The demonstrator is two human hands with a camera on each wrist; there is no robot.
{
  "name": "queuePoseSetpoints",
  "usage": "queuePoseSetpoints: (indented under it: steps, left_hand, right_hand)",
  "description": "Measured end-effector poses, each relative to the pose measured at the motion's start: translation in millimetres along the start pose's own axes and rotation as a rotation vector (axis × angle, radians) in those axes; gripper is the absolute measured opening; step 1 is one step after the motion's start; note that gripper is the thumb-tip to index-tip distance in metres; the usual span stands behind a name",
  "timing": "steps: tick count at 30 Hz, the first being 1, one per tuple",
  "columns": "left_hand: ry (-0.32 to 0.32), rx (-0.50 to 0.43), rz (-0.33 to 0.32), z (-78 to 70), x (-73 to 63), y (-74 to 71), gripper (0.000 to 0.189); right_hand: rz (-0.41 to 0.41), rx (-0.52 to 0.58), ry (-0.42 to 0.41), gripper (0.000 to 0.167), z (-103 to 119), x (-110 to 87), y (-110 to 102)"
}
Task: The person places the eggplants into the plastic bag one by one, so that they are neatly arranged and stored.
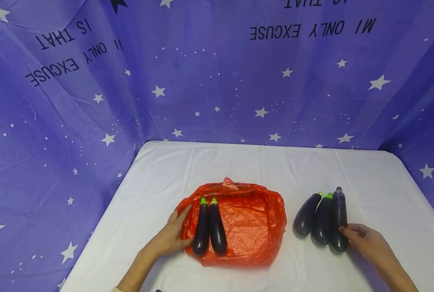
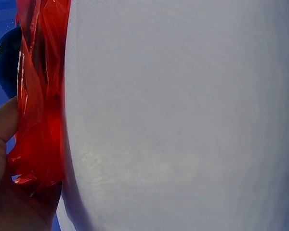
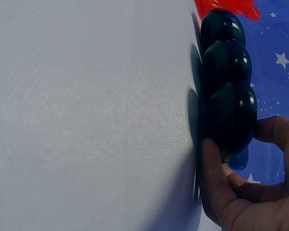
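A red plastic bag lies spread with its mouth up on the table. Inside its left part two dark purple eggplants with green tops lie side by side. At the bag's left edge my left hand holds the red plastic between thumb and fingers. To the right of the bag, three eggplants lie in a row. The rightmost eggplant has a dark stem end, and my right hand pinches its lower right side. In the right wrist view my thumb is on top of that eggplant, fingers low beside it.
A white cloth covers the table. Purple curtains with stars and lettering hang behind it and at both sides. The other two eggplants of the row lean close together, between the bag and my right hand.
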State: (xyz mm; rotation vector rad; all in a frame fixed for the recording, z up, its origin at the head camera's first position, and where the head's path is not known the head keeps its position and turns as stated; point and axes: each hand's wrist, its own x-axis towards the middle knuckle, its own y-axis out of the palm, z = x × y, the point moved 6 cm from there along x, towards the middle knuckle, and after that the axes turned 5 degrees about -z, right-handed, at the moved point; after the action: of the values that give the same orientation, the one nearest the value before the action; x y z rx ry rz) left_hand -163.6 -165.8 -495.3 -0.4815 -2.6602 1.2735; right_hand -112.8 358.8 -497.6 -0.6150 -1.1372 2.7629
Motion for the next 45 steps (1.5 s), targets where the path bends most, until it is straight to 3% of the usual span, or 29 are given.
queuePoseSetpoints:
  steps: [14, 21, 28, 36, 45]
  left_hand:
    - [0.003, 0.005, 0.007, 0.0, 0.6, -0.2, 0.097]
    - [-0.003, -0.004, 0.008, -1.4, 0.7, -1.3, 0.097]
    - [0.000, 0.001, 0.008, -0.9, 0.5, -0.5, 0.097]
    - [0.002, 0.003, 0.004, -0.3, 0.7, -0.3, 0.097]
    - [0.002, 0.007, 0.006, 2.0, 0.4, 0.9, 0.097]
  right_hand:
    - [0.034, 0.066, -0.021, 0.072, -5.9, -5.9, 3.1]
    - [0.070, 0.210, -0.002, 0.072, -10.2, -11.7, 3.7]
    - [0.082, 0.246, 0.006, 0.072, -13.2, -13.1, 0.9]
    - [0.084, 0.377, -0.042, 0.068, -10.0, -11.8, -2.4]
    - [0.078, 0.373, -0.065, 0.067, 0.3, -11.7, -4.8]
